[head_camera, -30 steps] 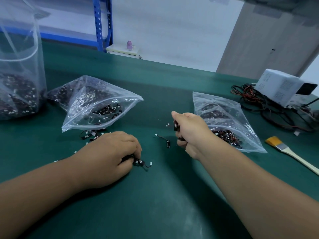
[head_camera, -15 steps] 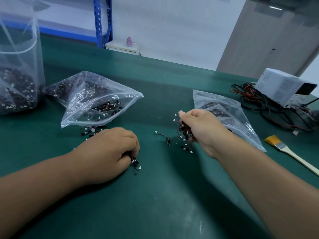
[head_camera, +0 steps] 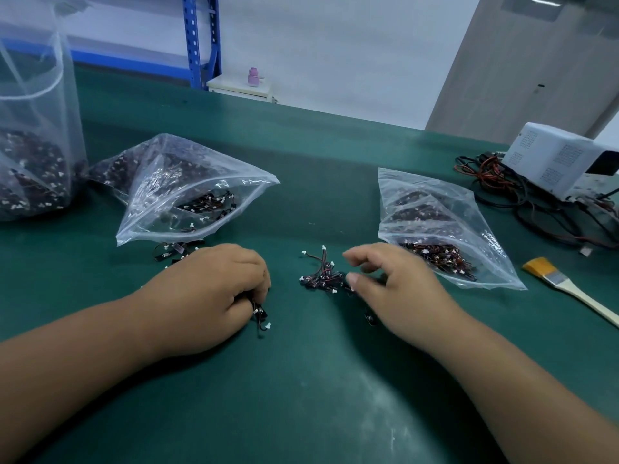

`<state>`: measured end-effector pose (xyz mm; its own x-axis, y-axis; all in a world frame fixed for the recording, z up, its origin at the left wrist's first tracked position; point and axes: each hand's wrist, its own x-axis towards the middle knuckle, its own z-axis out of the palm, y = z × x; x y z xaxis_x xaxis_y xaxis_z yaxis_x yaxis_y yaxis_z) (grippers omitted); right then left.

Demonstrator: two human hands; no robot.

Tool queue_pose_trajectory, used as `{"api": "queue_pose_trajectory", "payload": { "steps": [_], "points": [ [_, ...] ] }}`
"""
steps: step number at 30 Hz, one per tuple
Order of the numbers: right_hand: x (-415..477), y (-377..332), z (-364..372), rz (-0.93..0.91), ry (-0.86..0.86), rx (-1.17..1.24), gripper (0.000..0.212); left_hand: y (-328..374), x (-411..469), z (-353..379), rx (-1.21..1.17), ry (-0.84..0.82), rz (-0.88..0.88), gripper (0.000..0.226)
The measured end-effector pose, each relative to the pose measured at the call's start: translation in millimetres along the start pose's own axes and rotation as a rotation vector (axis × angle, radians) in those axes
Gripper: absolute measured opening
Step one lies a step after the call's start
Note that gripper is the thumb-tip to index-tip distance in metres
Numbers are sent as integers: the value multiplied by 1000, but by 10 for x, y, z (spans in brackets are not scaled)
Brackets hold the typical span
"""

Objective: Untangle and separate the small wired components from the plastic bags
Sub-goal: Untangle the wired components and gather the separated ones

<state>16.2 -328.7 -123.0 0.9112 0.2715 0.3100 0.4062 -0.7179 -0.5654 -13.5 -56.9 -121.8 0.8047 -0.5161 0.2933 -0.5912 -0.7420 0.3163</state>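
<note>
While the left hand (head_camera: 207, 296) grips a black-wired component (head_camera: 261, 318), the right hand (head_camera: 402, 289) hangs loose-fingered over a white-tipped tangle (head_camera: 320, 277).

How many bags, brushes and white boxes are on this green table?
Plastic bags: 4 (tall bag, left zip bag, likely fourth bag partly hidden behind it, right zip bag)
Paintbrush: 1
White box: 1
Total: 6

A dark green counter (head_camera: 301, 396) runs back towards a plain white wall (head_camera: 335, 45). At far left stands a blue steel shelving upright (head_camera: 201, 38), beside it a low white cabinet (head_camera: 239, 88) carrying a small pink bottle (head_camera: 253, 76). A grey-beige door (head_camera: 519, 61) is on the right.
</note>
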Motion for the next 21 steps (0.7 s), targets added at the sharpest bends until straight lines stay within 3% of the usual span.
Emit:
{"api": "queue_pose_trajectory", "payload": {
  "steps": [4, 10, 13, 21],
  "points": [
    [-99, -124, 107, -116, -228, -334, 43, -6, 3, 4, -1, 2, 0, 18],
    [-179, -256, 159, -207, -195, -298, 13, -23, 5, 17, 13, 3, 2, 18],
    [-147, -195, 146, -204, -124, -216, 6, -29, 7, 20, 18, 1, 5, 18],
    [-58, -77, 70, 21, 238, 218, 24, -24, 5, 16, 7, 6, 2, 17]
  ]
}}
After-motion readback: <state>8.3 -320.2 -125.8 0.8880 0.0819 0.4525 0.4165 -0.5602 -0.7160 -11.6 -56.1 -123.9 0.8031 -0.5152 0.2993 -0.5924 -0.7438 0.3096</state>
